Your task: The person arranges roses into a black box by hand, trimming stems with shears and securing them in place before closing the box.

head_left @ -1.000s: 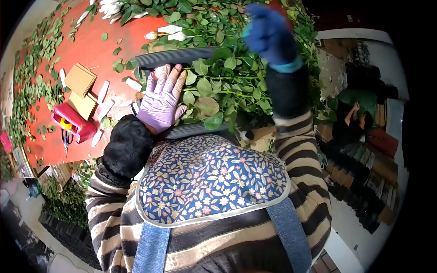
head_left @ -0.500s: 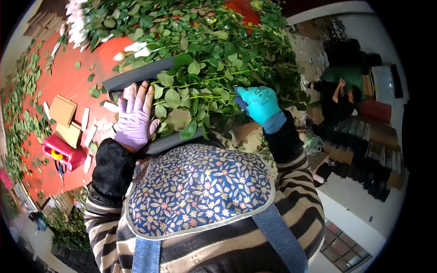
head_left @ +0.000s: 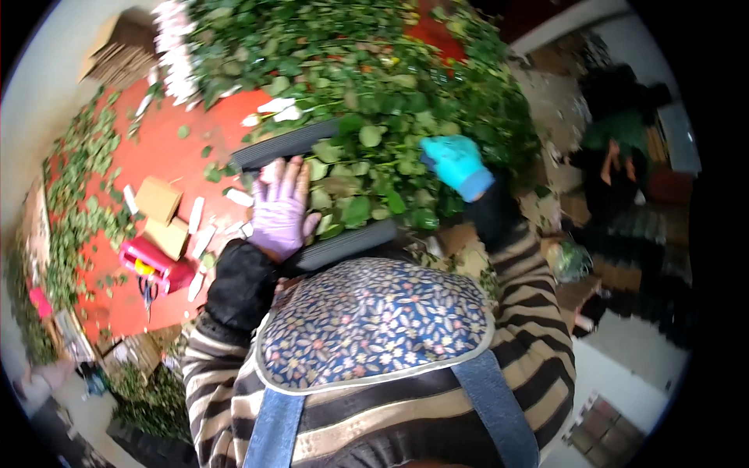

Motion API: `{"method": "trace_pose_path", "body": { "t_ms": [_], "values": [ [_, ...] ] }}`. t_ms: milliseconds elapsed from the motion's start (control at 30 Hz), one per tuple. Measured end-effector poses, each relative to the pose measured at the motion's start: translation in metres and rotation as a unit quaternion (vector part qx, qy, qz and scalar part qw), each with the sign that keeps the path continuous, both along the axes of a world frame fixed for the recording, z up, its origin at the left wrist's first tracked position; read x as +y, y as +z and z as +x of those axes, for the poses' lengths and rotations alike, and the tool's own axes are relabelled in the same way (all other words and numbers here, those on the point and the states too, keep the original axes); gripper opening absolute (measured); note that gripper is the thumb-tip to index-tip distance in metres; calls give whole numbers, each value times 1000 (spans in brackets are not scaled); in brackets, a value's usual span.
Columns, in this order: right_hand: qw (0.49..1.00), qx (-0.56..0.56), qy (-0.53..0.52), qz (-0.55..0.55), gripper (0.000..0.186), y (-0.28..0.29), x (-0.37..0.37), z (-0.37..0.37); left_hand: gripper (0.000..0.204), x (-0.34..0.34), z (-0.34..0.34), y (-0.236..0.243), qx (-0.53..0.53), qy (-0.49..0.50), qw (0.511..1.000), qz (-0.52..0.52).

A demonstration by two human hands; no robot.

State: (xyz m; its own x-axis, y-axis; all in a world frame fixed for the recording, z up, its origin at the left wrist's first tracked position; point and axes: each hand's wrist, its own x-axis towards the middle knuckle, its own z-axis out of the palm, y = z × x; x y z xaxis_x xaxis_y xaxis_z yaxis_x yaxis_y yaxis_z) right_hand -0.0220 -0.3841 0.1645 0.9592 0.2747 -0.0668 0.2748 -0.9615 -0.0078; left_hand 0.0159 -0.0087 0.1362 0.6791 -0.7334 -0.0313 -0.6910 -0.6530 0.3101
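While the left hand lies with straight fingers at one end of the leafy stems, between two ridged strips, the right hand curls near them; its grip I cannot tell. The step seems steadying; moving further probably calls for gentle pressure. No writing is readable.

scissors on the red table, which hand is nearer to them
Left. The left hand, gloved in pale purple, is to the right of the scissors and farther up the table; the right hand, gloved in turquoise, is much farther right, by the leafy stems.
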Motion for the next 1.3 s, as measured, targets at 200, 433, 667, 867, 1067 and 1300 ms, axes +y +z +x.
{"method": "trace_pose_path", "body": {
  "t_ms": [200,433,667,867,1067,1300],
  "values": [
    [960,151,-180,149,40,77,6,-8,90,1,-1,10,-9,7,1000,-23],
    [888,146,-248,358,37,121,23,-11,68,35,-6,32,30,22,985,-169],
    [831,221,-223,459,36,120,52,-9,85,199,14,-50,-129,591,795,-31],
    [834,331,-170,408,39,128,94,15,119,220,115,-66,108,747,656,-24],
    [922,196,-24,333,31,106,98,9,98,243,134,-68,69,735,662,-128],
    [946,167,-18,276,31,96,103,6,49,253,78,-79,65,679,726,-91]
  ]
}}
